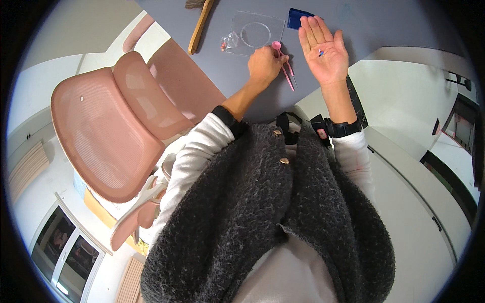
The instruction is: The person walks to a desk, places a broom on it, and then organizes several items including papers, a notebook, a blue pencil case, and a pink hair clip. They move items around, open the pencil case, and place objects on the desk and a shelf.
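Note:
My left hand (265, 65) is on the grey table, its fingers curled and the thumb and forefinger pinching pink tweezers (287, 74) with a round scoop end. The scoop points away from me and the thin tips point towards me. My right hand (324, 57) is held palm up with the fingers stretched out. A few tiny blue and white pieces (321, 53) lie on that palm. Beyond my left hand is a clear square plastic plate (278, 28) with a raised ring. A small clear bag (229, 39) with orange bits overlaps its left side.
A wooden-handled brush (201, 28) lies at the far left of the table (261, 102). Behind my right fingertips is a dark blue flat object (295, 19), partly hidden. A pink mesh chair (110, 132) stands on my left, and a white cabinet (409, 197) on my right.

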